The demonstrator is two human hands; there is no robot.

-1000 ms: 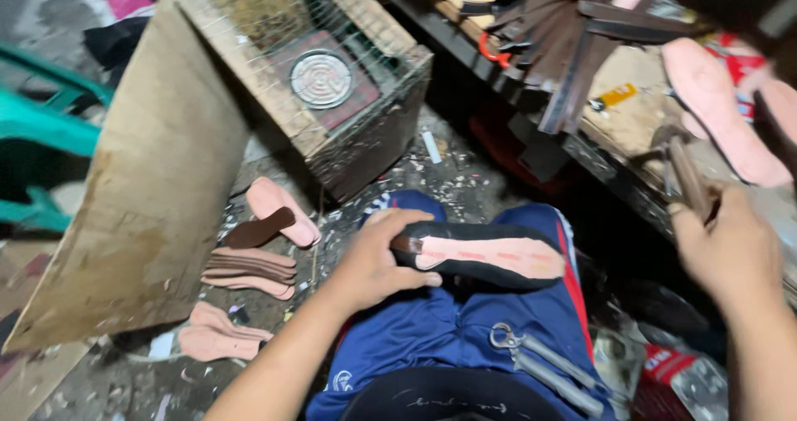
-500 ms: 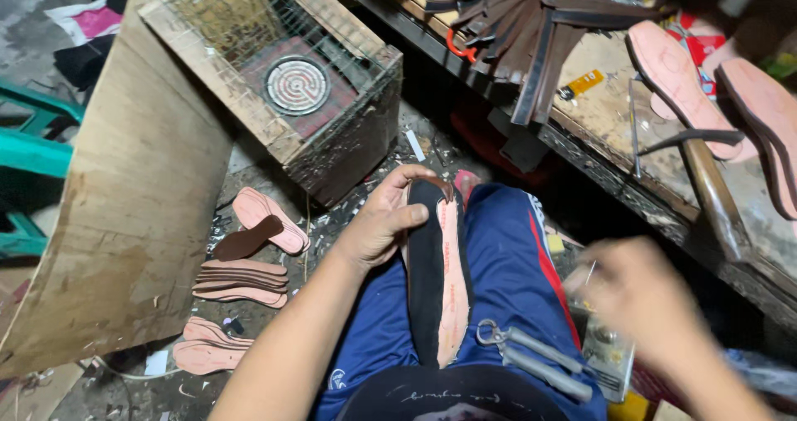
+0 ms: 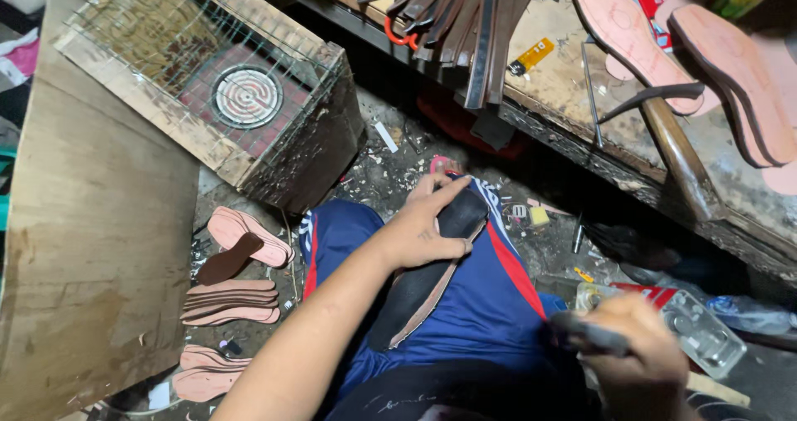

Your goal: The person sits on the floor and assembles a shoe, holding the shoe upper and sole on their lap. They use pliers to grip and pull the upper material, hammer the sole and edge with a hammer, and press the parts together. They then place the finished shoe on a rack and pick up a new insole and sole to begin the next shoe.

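Cluttered floor (image 3: 390,168) below, we pin the dark sole (image 3: 432,263) on our thigh with left hand (image 3: 423,226) fingers spread flat, steadying it, while right hand (image 3: 639,354) fingers curl around a dark tool (image 3: 581,334).

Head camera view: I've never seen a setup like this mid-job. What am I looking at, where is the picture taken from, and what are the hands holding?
This is one picture, taken from a camera on a person's head looking down at their own lap and hands. No machine is involved, just two bare hands.

The left hand presses a dark shoe sole flat along the thigh, which is in blue shorts. The right hand, lower right, has a closed grip on a dark tool handle; it is blurred, so the kind of tool is unclear.

On the littered floor at left lie stacks of pink insoles. Above them stands a wooden box with a wire mesh top. The workbench at upper right carries more pink soles and dark straps.
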